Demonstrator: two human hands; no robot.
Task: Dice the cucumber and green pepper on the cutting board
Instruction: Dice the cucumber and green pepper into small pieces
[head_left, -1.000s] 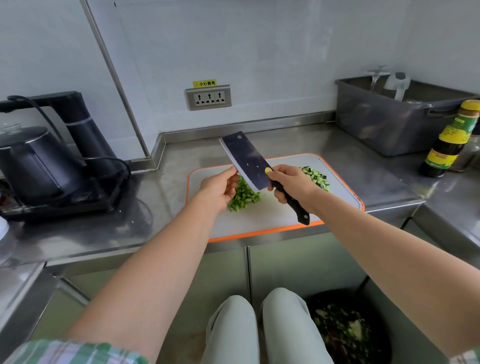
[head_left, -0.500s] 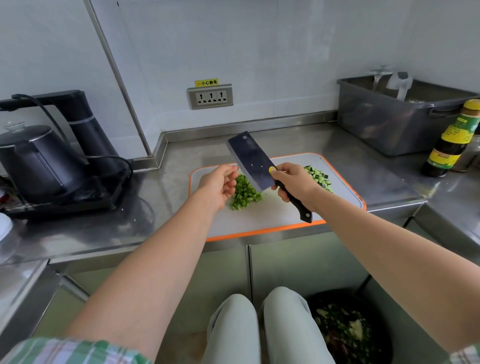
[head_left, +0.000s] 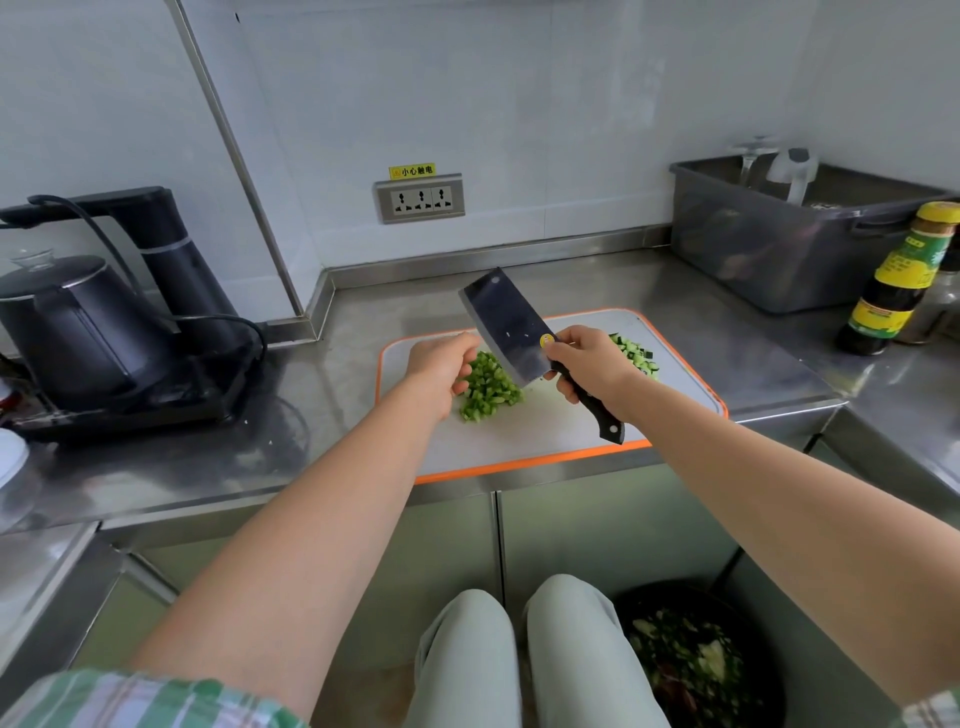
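Note:
A white cutting board (head_left: 550, 421) with an orange rim lies on the steel counter. A heap of diced green pepper (head_left: 489, 388) sits on its left half. Diced cucumber (head_left: 636, 355) lies at the far right, partly hidden by my right hand. My right hand (head_left: 589, 364) grips the black handle of a dark cleaver (head_left: 506, 325), whose blade is raised and tilted up to the left above the pepper heap. My left hand (head_left: 441, 366) hovers just left of the heap with fingers curled loosely, close to the blade's edge and holding nothing.
A black kettle (head_left: 78, 327) on its base with a cord stands at the left. A grey tub (head_left: 789, 234) and a sauce bottle (head_left: 901, 280) are at the right. A bin of scraps (head_left: 696, 660) sits on the floor by my knees.
My left hand has drawn slightly back from the cleaver blade toward the pepper heap. The cleaver stays raised in nearly the same pose.

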